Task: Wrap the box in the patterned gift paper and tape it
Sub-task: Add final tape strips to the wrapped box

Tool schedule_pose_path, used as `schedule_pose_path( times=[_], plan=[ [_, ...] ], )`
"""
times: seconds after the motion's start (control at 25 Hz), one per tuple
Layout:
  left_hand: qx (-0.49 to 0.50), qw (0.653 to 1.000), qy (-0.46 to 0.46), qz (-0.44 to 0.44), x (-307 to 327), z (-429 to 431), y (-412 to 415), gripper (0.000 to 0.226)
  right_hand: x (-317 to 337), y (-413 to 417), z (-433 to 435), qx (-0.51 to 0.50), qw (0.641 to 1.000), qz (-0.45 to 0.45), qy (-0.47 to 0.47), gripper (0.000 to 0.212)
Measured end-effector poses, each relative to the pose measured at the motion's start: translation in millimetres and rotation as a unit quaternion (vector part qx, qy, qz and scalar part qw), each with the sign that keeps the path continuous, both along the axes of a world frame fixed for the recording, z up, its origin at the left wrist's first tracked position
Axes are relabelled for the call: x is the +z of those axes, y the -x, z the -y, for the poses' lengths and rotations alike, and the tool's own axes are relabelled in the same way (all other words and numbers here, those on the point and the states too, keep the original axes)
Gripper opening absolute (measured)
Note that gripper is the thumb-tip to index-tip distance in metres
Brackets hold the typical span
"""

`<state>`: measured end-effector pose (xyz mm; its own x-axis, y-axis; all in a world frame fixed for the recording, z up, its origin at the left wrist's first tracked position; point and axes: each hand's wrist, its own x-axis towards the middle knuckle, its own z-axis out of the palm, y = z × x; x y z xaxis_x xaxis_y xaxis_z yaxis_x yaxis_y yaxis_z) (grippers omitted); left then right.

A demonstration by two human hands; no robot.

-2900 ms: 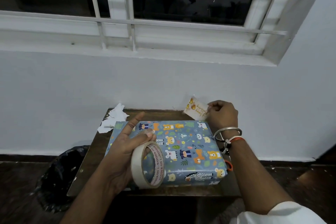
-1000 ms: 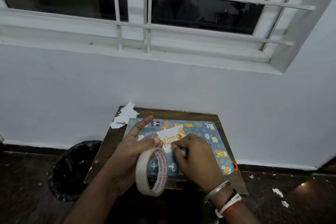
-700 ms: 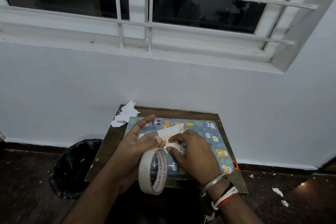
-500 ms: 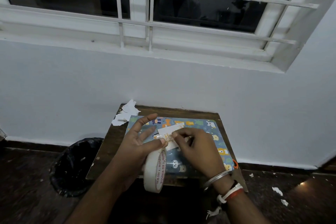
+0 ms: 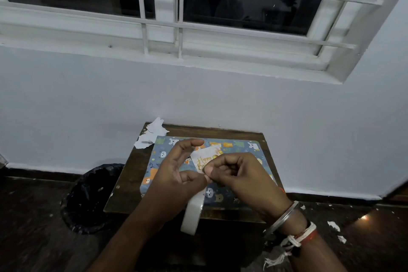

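Note:
The box (image 5: 240,147), wrapped in blue paper printed with animals, lies on a small dark wooden table (image 5: 130,174). A white birthday card (image 5: 204,157) with gold lettering lies on top of the box. My left hand (image 5: 174,174) holds the roll of tape (image 5: 192,214), which hangs edge-on below the hand. My right hand (image 5: 238,174) has its fingers curled and pinches at the tape's end beside the left thumb, just over the card's near edge.
Torn white paper scraps (image 5: 152,132) lie at the table's far left corner. A black bin with a bag (image 5: 90,196) stands on the floor to the left. More scraps (image 5: 333,226) dot the dark floor on the right. A white wall and a barred window rise behind.
My right hand carried the card from the table's far edge onto the box, then moved to the tape. The roll turned from face-on to edge-on.

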<state>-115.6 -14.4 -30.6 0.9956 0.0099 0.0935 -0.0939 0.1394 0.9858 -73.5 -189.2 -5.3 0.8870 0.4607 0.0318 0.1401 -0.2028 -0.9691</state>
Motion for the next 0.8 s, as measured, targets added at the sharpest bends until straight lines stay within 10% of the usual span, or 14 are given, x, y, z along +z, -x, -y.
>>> schedule_pose_path(
  times=[0.8],
  plan=[
    [0.004,0.998,-0.028,-0.048,-4,22,2,0.053,0,10,6,-0.101,0.969,0.202,0.101,0.009]
  ],
)
